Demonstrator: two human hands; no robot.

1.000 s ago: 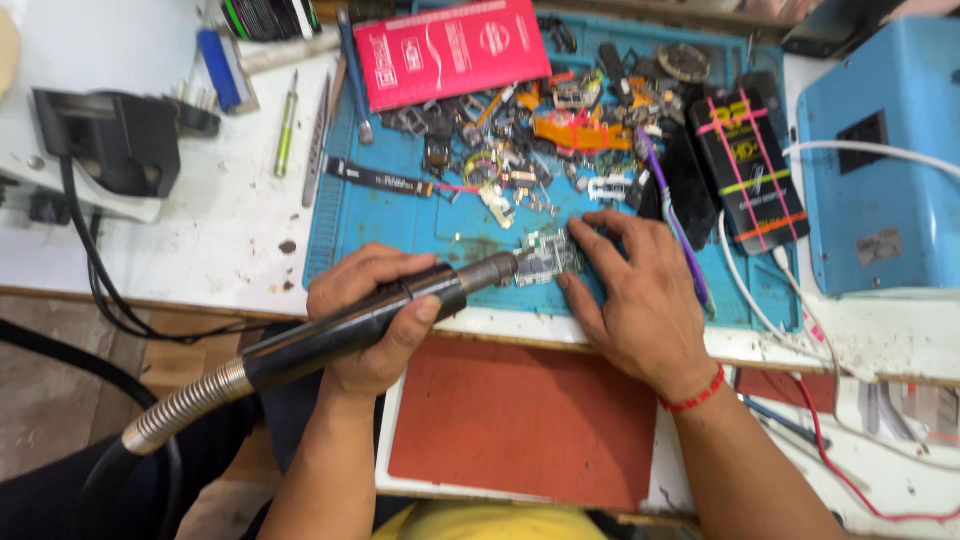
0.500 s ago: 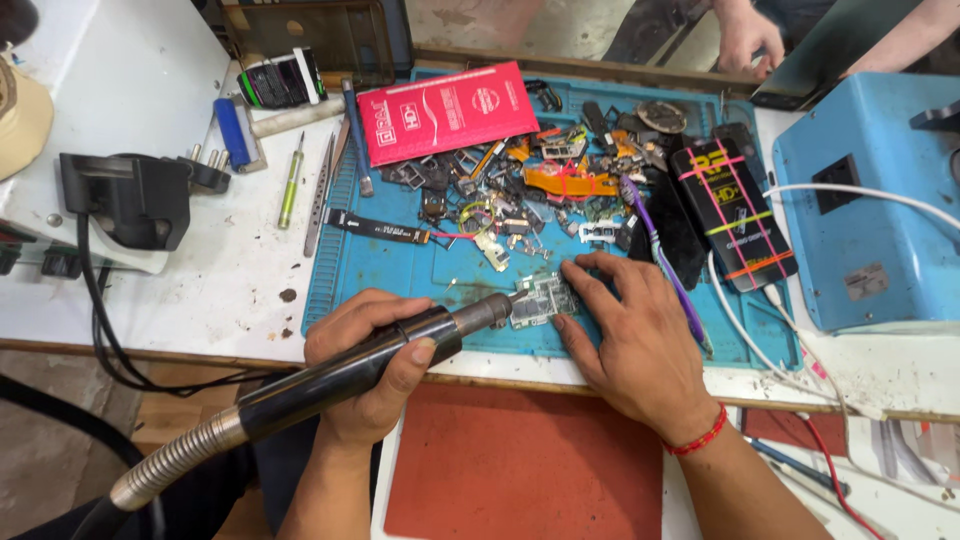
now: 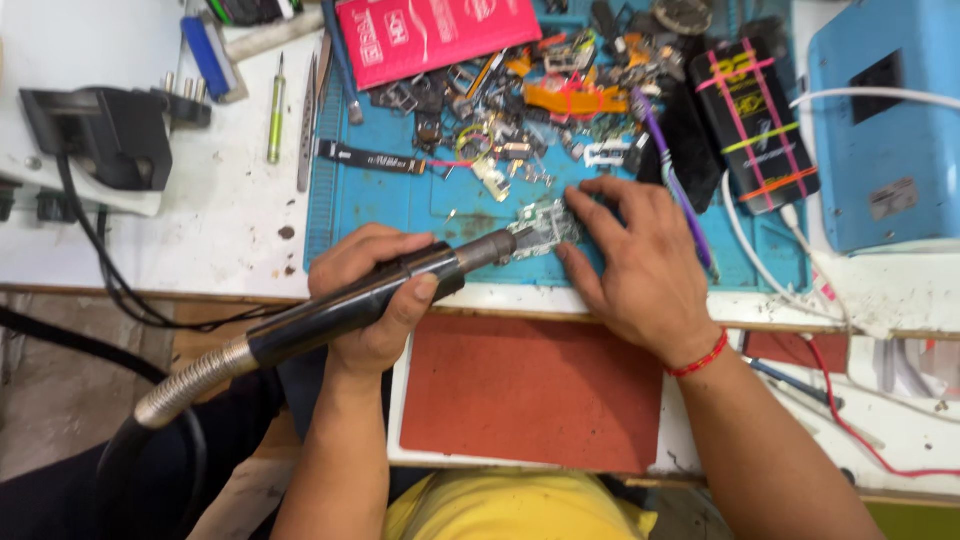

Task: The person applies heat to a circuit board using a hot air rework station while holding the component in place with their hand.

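Observation:
My left hand [image 3: 375,300] grips a black hot-air wand [image 3: 345,305] with a metal spring hose. Its metal nozzle points right at a small circuit board [image 3: 545,225] lying on the blue work mat [image 3: 390,215]. My right hand [image 3: 640,265], wearing a red wrist thread, presses its fingers on and around that board, holding it against the mat. The wand's tip sits right at the board's left edge.
Several small metal parts and flex cables [image 3: 520,110] litter the mat's far side. A red packet [image 3: 435,35], tweezers [image 3: 308,125], a green pen tool [image 3: 274,110], a black banded pack [image 3: 752,125], a blue box [image 3: 885,120] and a black stand [image 3: 105,135] surround it. A red pad [image 3: 530,395] lies near me.
The view has shifted slightly. Both hands stay at the board, with the wand nozzle kept against its left edge.

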